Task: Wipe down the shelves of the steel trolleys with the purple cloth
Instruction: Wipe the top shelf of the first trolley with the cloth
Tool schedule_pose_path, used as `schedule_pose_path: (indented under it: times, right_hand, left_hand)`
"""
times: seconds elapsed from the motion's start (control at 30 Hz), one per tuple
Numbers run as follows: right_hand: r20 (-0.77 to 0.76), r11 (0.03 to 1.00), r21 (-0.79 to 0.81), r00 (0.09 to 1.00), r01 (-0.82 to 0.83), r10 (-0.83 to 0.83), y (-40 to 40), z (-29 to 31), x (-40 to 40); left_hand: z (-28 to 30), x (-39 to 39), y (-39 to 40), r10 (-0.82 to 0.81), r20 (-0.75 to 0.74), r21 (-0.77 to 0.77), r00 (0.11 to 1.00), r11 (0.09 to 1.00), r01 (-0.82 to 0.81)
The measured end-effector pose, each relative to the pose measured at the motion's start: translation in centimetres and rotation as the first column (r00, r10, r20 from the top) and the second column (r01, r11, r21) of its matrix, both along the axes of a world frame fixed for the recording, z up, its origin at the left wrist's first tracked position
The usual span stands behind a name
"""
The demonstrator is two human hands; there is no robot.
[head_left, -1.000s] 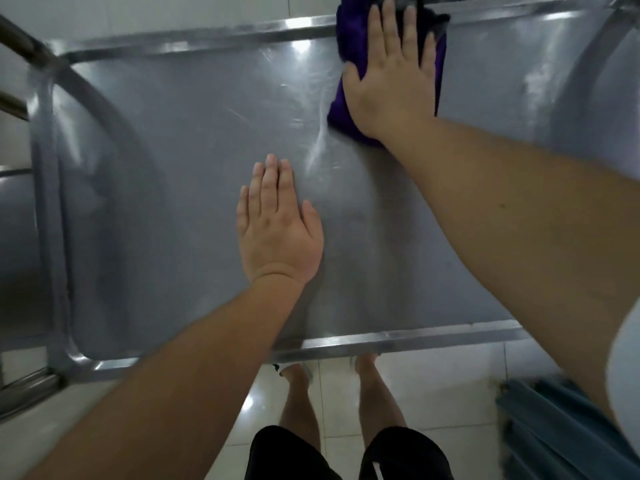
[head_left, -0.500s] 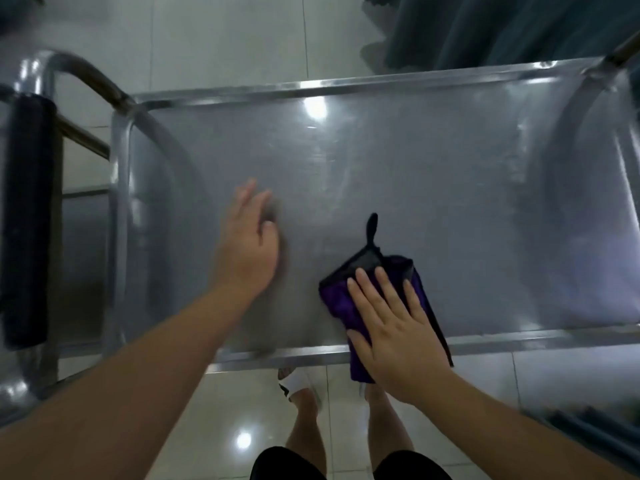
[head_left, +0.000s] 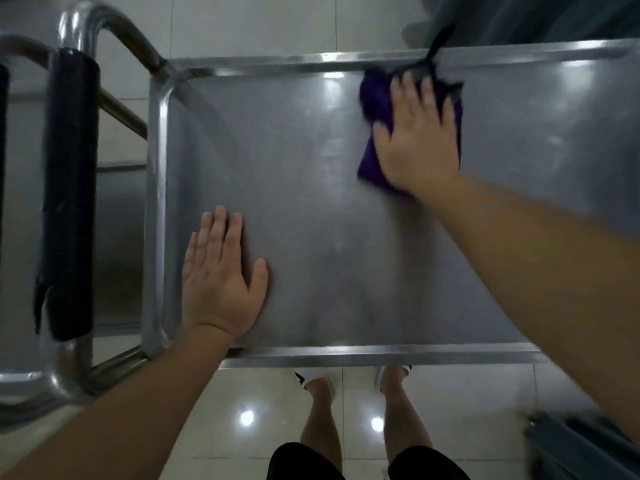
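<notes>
On steel shelf (head_left: 311, 202): purple cloth (head_left: 372, 102) under right hand (head_left: 417, 140).

The steel trolley's top shelf (head_left: 311, 202) is a flat, brushed-metal tray with a raised rim and rounded corners, lying level and catching a few bright ceiling reflections near its far edge. At the shelf's left end a curved steel push handle (head_left: 86, 26) rises, wrapped along its straight part in a black grip (head_left: 69, 195). The purple cloth (head_left: 372, 102) lies folded flat on the shelf close to the far edge, right of the middle, largely covered by the hand on it. A thin dark loop or tag (head_left: 437, 43) seems to stick out from its far side across the rim, though motion blur makes this hard to judge.
</notes>
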State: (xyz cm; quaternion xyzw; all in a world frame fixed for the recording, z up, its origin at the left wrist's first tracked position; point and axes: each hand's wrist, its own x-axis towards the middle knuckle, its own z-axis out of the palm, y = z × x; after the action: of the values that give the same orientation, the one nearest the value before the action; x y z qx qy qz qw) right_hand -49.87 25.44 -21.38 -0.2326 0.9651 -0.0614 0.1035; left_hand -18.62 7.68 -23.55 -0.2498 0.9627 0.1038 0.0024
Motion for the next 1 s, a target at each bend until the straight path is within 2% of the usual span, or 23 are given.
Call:
schedule_pose_path:
  times: [0.1,0.17,0.37,0.57,0.73,0.93,1.0]
  right_hand:
    - [0.005,0.992,-0.008,0.992,0.129,-0.129,-3.1,-0.3,-3.1]
    - [0.014,0.99,-0.032,0.99,0.137,-0.137,-3.1,-0.1,-2.2]
    - [-0.018,0.999,0.014,0.998,-0.052,0.052,0.9,0.5,11.0]
    - [0.066,0.994,0.022,0.992,-0.111,0.11,5.5,0.0,23.7]
    - [0.105,0.99,0.035,0.986,-0.135,0.131,6.7,0.5,28.1]
    - [0.209,0.977,0.019,0.956,-0.215,0.206,8.4,2.3,31.0]
    - [0.233,0.972,0.017,0.947,-0.234,0.224,9.1,2.8,31.7]
  left_hand:
    - [0.0,0.0,-0.2,0.009,0.023,-0.015,1.0,1.0,-0.009]
    - [-0.1,-0.1,-0.4,0.014,0.027,-0.015,1.0,1.0,-0.014]
    - [-0.3,0.0,-0.5,0.007,0.034,0.016,0.999,1.0,-0.007]
    - [0.0,0.0,-0.3,-0.008,0.041,0.038,0.999,0.999,0.007]
    - [1.6,-0.3,-0.1,-0.02,0.111,0.091,0.994,0.996,0.01]
    - [6.0,-1.0,-1.1,-0.118,0.266,0.203,0.957,0.977,0.064]
    - [7.7,-0.1,-0.3,-0.164,0.309,0.195,0.937,0.975,0.107]
